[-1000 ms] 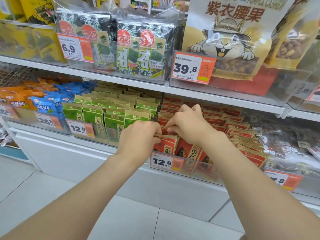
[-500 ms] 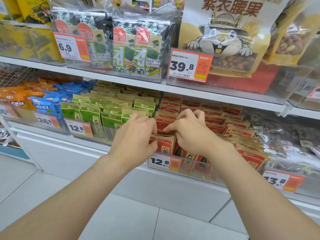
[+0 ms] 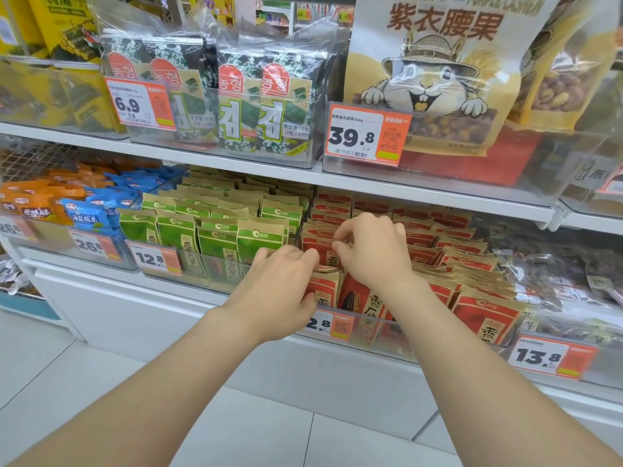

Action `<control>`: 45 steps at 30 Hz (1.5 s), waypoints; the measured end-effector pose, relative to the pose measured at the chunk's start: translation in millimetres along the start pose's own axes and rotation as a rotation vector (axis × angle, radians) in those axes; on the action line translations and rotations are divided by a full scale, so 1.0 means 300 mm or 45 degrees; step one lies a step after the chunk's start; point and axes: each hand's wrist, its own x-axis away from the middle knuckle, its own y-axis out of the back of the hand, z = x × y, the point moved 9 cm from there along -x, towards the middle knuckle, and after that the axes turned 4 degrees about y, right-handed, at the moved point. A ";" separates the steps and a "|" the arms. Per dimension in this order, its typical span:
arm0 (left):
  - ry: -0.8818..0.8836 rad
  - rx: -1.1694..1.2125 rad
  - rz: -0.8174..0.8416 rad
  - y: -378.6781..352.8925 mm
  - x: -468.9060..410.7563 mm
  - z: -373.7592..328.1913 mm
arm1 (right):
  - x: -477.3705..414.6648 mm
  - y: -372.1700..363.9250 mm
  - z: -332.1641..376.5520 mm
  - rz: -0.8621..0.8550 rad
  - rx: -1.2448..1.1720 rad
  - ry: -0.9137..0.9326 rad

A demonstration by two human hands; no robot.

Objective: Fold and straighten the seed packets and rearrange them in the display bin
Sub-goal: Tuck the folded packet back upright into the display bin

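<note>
"How far along is it?"

"The green packets on the left stand tidy. Next, the left hand is curled round the front red seed packet, at the left end of the display bin."

"And the other?"

"The right hand pinches a packet top just behind. Further right, the leaning packets fan out unevenly. I'd say most of the straightening is left."

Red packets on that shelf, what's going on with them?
A person is tidying them bare-handed. The left hand grips the front one of the red seed packets in the clear bin, while the right hand pinches packet tops just behind. The green packets next door stand in neat rows.
</note>
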 end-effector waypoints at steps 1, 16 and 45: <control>-0.002 0.000 -0.003 0.000 0.000 -0.001 | -0.002 0.001 -0.011 -0.038 0.032 -0.061; -0.050 0.110 0.004 -0.013 -0.004 0.005 | -0.084 0.010 0.099 -0.111 0.466 0.004; 0.017 0.039 0.015 -0.010 0.011 -0.007 | 0.136 0.267 0.125 -0.873 -0.011 0.533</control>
